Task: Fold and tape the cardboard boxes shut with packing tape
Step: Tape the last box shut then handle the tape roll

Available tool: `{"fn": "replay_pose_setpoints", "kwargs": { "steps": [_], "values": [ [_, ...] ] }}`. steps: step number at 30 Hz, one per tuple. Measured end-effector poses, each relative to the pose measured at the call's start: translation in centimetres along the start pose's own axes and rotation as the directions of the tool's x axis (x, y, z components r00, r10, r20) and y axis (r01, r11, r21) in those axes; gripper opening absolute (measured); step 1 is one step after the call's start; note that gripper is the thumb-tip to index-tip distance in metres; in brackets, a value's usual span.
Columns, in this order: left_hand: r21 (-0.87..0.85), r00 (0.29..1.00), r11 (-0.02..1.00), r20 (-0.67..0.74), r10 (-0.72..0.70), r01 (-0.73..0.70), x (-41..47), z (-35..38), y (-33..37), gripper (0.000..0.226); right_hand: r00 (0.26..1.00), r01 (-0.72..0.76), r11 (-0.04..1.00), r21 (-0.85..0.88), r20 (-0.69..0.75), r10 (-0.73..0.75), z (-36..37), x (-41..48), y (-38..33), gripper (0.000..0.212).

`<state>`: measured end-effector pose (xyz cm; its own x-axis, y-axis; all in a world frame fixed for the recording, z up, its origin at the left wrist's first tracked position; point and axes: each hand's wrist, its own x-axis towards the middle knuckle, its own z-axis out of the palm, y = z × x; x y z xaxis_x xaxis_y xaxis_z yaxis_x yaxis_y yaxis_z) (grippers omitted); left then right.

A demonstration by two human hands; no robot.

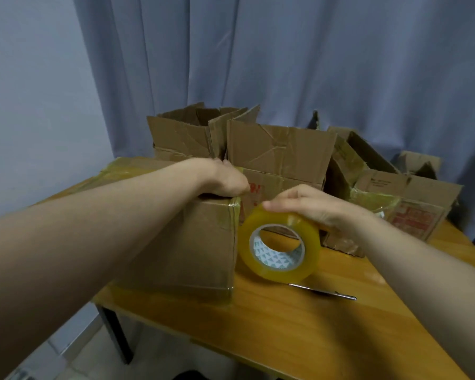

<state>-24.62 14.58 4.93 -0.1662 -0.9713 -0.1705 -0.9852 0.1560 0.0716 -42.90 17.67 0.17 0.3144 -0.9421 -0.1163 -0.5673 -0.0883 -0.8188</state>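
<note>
Pressing down with the left hand (222, 178) on the top right corner of the closed box (181, 242), which sits at the left edge of the tabletop (285, 325). Fingers bent over that corner with the tips hidden, so cannot tell whether pinching a tape end or only pressing.

Gripping the tape roll (312, 250) from above with the right hand (310, 204), fingers together and curled over its top, thumb on the near side. Roll upright on its rim, just beside the box's right face.

Probably laying a strip over that corner, where yellowish tape (235, 207) already runs down the edge.

- Pin the loose end flat with the left hand before pulling.
- Draw the roll straight down the right face and hold the strip taut, to avoid wrinkles and bubbles.
- Smooth the strip from the corner outward, then reach for the blade (324, 292) lying nearer the front edge.
- Cut close to the roll, away from the fingers.
- Leave the open boxes (280, 154) along the far edge for afterwards.
</note>
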Motion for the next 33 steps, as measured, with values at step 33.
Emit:
{"fn": "replay_pose_setpoints", "kwargs": {
  "steps": [33],
  "values": [
    [0.367, 0.987, 0.922, -0.046, 0.154, -0.126, -4.8, 2.8, -11.1, 0.071, 0.956, -0.27, 0.925, 0.269, -0.037, 0.29, 14.3, 0.3, -6.0, 0.027]
  ]
}}
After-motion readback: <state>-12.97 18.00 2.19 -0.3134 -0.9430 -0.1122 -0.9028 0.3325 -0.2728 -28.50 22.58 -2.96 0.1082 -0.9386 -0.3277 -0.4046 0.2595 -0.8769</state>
